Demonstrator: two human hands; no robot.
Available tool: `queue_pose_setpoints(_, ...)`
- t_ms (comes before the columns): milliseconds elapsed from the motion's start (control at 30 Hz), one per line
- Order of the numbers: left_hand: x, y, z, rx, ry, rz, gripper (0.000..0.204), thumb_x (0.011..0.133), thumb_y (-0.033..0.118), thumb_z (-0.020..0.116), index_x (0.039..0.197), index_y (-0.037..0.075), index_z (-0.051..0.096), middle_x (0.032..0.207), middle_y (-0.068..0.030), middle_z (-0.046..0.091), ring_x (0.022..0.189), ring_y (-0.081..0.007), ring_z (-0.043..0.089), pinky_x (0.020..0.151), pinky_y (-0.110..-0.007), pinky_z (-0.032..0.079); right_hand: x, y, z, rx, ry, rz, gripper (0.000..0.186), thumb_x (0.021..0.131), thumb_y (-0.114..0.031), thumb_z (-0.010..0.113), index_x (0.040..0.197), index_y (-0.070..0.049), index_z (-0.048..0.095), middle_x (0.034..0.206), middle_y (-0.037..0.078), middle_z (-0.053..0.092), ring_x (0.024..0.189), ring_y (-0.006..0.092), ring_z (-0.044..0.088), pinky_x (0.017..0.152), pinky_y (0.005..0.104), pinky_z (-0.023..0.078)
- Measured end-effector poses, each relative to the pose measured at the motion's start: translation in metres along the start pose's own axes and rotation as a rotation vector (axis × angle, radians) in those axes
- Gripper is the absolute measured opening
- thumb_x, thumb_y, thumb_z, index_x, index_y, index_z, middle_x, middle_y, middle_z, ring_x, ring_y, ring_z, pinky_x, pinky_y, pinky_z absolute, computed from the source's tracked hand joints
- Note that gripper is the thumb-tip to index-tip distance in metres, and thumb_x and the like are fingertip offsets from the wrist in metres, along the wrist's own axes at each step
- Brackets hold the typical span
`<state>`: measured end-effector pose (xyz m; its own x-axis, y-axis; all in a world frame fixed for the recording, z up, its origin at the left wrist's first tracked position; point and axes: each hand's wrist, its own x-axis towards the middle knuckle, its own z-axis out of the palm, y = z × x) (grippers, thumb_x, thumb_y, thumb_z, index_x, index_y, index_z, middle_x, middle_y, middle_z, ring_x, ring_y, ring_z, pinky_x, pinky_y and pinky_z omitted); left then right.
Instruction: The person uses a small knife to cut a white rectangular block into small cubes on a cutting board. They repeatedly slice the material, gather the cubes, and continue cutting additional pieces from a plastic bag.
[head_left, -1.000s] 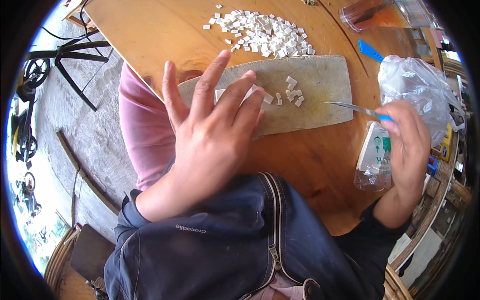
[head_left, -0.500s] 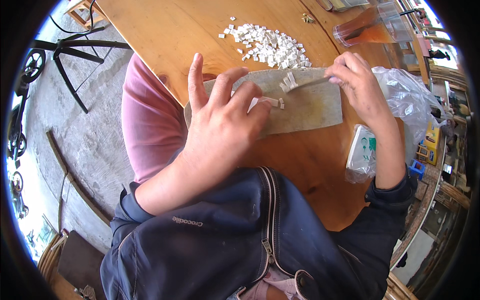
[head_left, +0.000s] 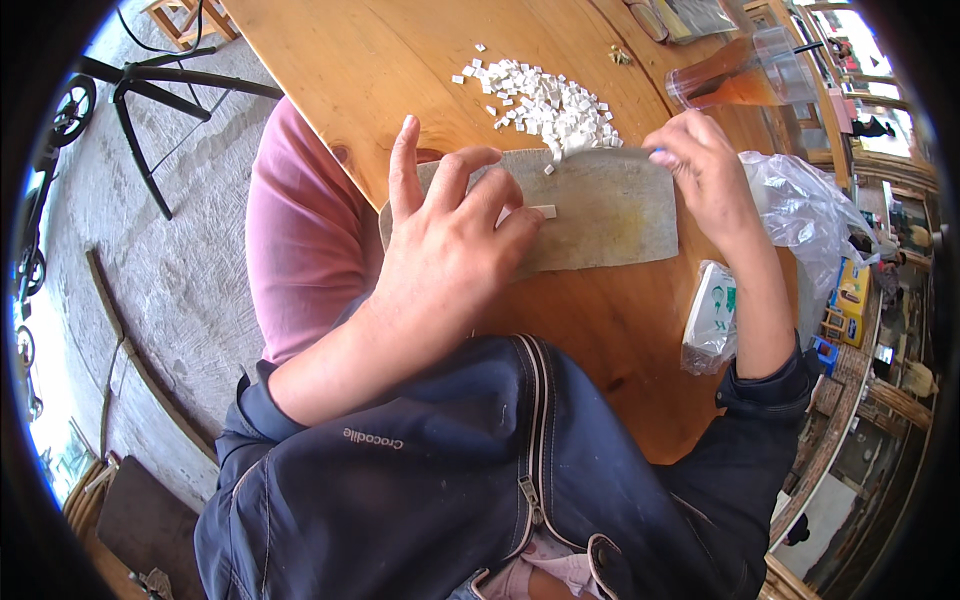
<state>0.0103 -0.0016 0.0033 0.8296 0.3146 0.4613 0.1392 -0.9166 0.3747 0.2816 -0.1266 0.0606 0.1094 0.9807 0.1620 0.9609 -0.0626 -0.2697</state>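
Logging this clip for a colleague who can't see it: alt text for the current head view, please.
A person's right hand holds a motion-blurred knife at the far edge of a worn board, beside a pile of small white pieces on a wooden table. The left hand curls over a white strip on the board.

Grey concrete floor (head_left: 195,230), black-legged stand (head_left: 132,74) near a wooden table (head_left: 350,75), bright daylight at left.
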Motion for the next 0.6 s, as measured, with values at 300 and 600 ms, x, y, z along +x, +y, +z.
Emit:
queue_pose_setpoints(300,0.0,0.0,0.005,-0.057,0.027,-0.005,0.02,0.078,0.014,0.07,0.097,0.014,0.076,0.099,-0.0011,0.059,0.122,-0.0253,0.055,0.119,-0.075,0.015,-0.002,-0.004,0.0,0.267,-0.155,0.069,0.013,0.093,0.005,0.062,0.103,0.0,0.069,0.093,0.011,0.06,0.088,0.0259,0.063,0.079,0.0356,0.051)
queue_pose_setpoints(600,0.001,-0.001,-0.001,-0.105,0.054,-0.04,0.027,0.077,0.01,0.078,0.103,0.018,0.077,0.102,0.0011,0.064,0.118,-0.0267,0.059,0.118,-0.064,0.026,0.004,-0.007,0.001,0.172,-0.08,0.066,0.011,0.092,-0.001,0.067,0.103,-0.002,0.069,0.092,0.011,0.06,0.09,0.0266,0.063,0.079,0.0362,0.051)
